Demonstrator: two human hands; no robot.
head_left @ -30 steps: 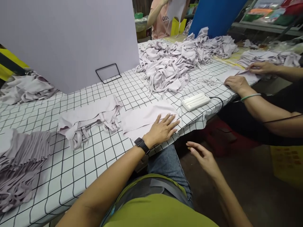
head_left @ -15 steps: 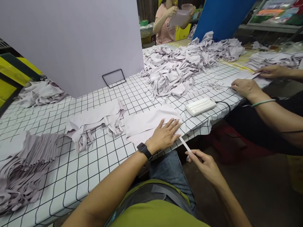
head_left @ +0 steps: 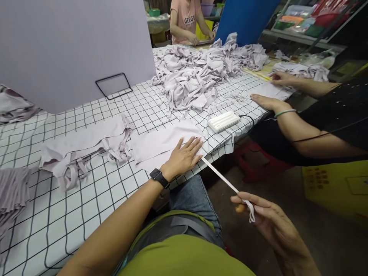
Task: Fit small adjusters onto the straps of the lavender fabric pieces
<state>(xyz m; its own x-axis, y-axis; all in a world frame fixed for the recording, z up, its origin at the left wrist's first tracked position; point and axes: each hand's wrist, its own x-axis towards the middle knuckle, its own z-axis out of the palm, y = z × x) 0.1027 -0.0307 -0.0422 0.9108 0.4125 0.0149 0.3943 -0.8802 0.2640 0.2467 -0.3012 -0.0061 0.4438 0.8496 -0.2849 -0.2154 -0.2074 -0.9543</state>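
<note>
My left hand (head_left: 185, 155), with a black watch on the wrist, lies flat with fingers spread on a pale lilac fabric piece (head_left: 161, 140) at the table's front edge. From under its fingertips a narrow fabric strap (head_left: 220, 174) runs taut down to the right. My right hand (head_left: 267, 214), below the table edge, pinches that strap, and its looped end hangs past the fingers. Left of the fabric piece lies a small group of similar pieces with straps (head_left: 86, 147). A larger stack (head_left: 13, 189) of them is at the far left.
A white power strip (head_left: 224, 121) with a black cord lies right of my left hand. A big fabric heap (head_left: 192, 82) fills the back. One co-worker's hands (head_left: 270, 101) press fabric at the right; another person (head_left: 186, 23) stands behind. A lilac panel (head_left: 74, 50) rises on the left.
My right hand has drawn away down and right, so a longer stretch of strap shows. My left hand stays flat on the fabric. The view has turned right; the person behind has lowered their hands.
</note>
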